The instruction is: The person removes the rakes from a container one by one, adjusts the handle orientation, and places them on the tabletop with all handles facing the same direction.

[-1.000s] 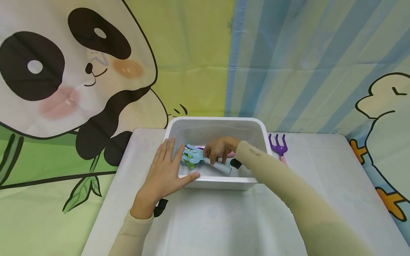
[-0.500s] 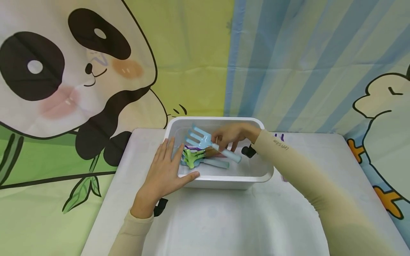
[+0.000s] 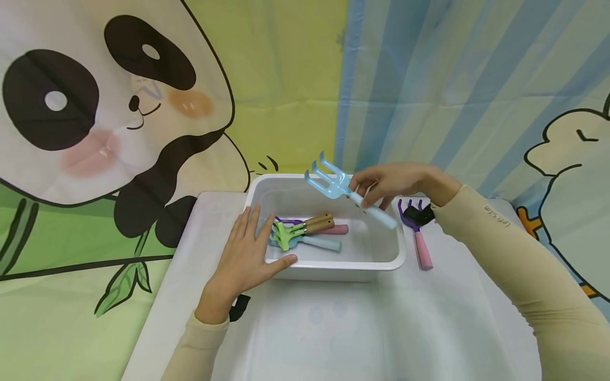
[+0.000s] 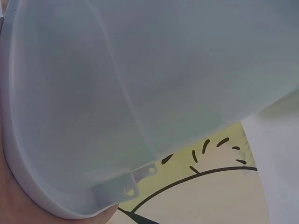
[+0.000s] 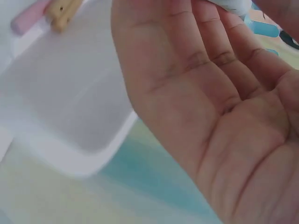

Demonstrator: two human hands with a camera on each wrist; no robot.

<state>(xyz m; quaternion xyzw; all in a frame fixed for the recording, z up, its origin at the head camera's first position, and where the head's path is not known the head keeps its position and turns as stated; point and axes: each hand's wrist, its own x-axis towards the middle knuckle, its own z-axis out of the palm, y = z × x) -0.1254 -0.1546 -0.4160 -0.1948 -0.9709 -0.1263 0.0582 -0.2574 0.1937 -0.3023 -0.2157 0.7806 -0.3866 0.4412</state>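
Observation:
My right hand (image 3: 402,182) pinches a light blue hand rake (image 3: 338,185) at its handle, above the right side of a white plastic tub (image 3: 329,269); its tines point up and left. In the right wrist view my right palm (image 5: 210,98) covers most of the rake. My left hand (image 3: 244,259) rests with straight fingers on the tub's left front corner. Inside the tub lie a green tool (image 3: 282,235), wooden handles (image 3: 319,224), a pink handle (image 3: 338,229), and a tool with a light blue handle (image 3: 323,243). Some heads are partly hidden by my left hand.
A purple hand rake with a pink handle (image 3: 422,251) lies on the white table (image 3: 314,328), right of the tub. Behind the table hangs a printed cloth (image 3: 286,106) with a panda and stripes.
My right hand has lifted the light blue hand rake off the other tools and carried it up and right, uncovering the handles below. My left hand has stayed in place.

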